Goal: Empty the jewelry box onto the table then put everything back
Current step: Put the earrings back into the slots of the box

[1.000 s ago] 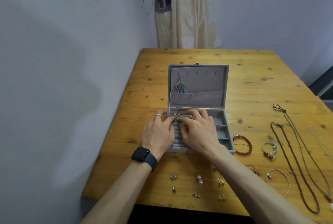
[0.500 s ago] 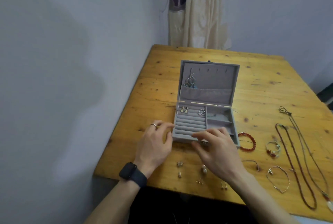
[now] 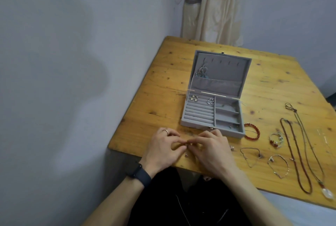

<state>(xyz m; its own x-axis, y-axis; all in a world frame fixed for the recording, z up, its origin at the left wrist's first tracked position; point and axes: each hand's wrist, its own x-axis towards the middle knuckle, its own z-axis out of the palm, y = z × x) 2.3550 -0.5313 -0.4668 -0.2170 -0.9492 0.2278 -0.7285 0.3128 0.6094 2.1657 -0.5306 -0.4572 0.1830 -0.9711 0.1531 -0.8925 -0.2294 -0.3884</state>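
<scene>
While left hand [image 3: 163, 151] and right hand [image 3: 212, 150] pinch one earring [image 3: 186, 145], the jewelry box [image 3: 195, 126] sits crosswise, lid [image 3: 225, 70] tilted rearward.

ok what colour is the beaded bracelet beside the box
Red. The beaded bracelet shows best in the head view.
</scene>
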